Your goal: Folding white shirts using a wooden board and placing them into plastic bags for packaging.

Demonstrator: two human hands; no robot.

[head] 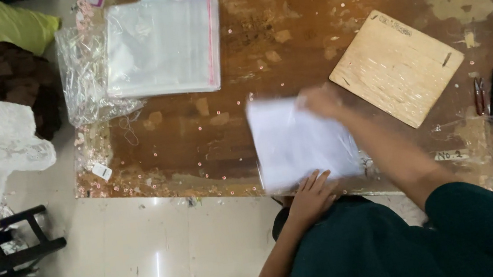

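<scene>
White and flat, a folded item in a clear sleeve (301, 140) is seen at the near edge of the worn brown bench (208, 137). Its near edge is pressed down by the left hand (312, 195), fingers spread flat, while its far corner is met by the blurred right hand (322, 102); whether those fingers are closed on it cannot be told. Smoothing or bagging appears to be in hand. A stack of clear bags (162, 47) lies well apart; a steady hold would be needed next.
</scene>
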